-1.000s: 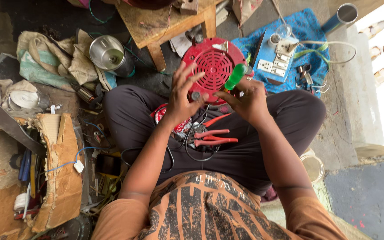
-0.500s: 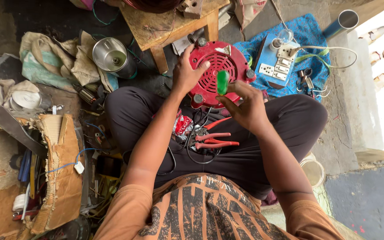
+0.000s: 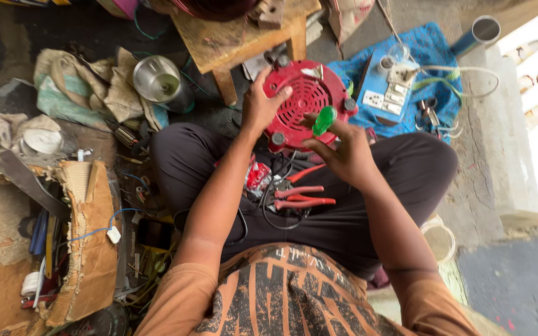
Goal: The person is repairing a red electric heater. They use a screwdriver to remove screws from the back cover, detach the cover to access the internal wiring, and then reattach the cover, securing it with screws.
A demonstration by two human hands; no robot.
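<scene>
Hidden parts: the left hand [image 3: 261, 107] covers the left edge of the red round cover [image 3: 306, 102]. The shaft and tip of the screwdriver are behind the right hand [image 3: 342, 154], so only the green handle [image 3: 324, 120] shows.
Hard to tell: what lies under the red cover, and whether the tool tip touches it.
Red cover: it sits on the person's lap, by the knees. Its flat face with the round grille points up at the camera. It has small grey knobs around its rim.
Green handle: it is long and thin, and tilts up and a bit right across the red cover.
Left hand: fingers are spread and pressed on the cover's edge, holding it steady.
Right hand: fingers are closed tight around the green handle.
In the lap: red pliers [image 3: 300, 196] and black wires [image 3: 275, 186] lie just under the hands.
Around: a wooden stool [image 3: 231, 46] stands just past the cover. A blue cloth [image 3: 434, 53] with a socket board [image 3: 390, 87] is to the right. A shiny metal pot [image 3: 157, 81] is to the left. A torn cardboard box [image 3: 88, 249] with tools is far left.
</scene>
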